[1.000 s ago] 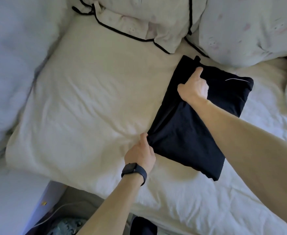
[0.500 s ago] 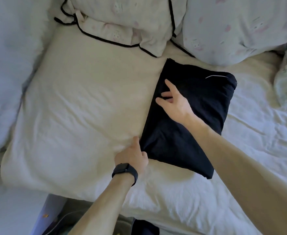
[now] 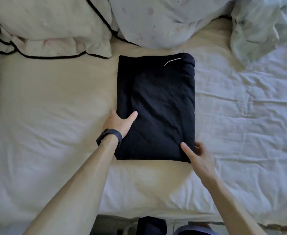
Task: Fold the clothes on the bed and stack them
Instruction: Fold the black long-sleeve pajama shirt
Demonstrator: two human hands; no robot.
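- Black garment [image 3: 156, 107]: folded to a flat rectangle, lying on the bed [image 3: 54, 116] between the two hands, with its long sides at the fingers.
- Left hand [image 3: 117, 122]: thumb laid on top of the garment's left edge, fingers tucked out of sight beneath it, a pinching hold. Wristband [image 3: 108, 135] on the wrist.
- Right hand [image 3: 198, 155]: at the near right corner, thumb on top, fingers curled against the side edge, holding that corner.
- Step in hand, as judged: squaring or lifting the finished fold for stacking.
- Handling note: push the fingers well under both sides, keep the thumbs pressed down, and lift level. Soft cloth will likely sag between the hands and the layers may slip open.
- Beyond the fingers: piped pillow [image 3: 46, 28]; pale crumpled cloth [image 3: 258, 28], kind not discernible.
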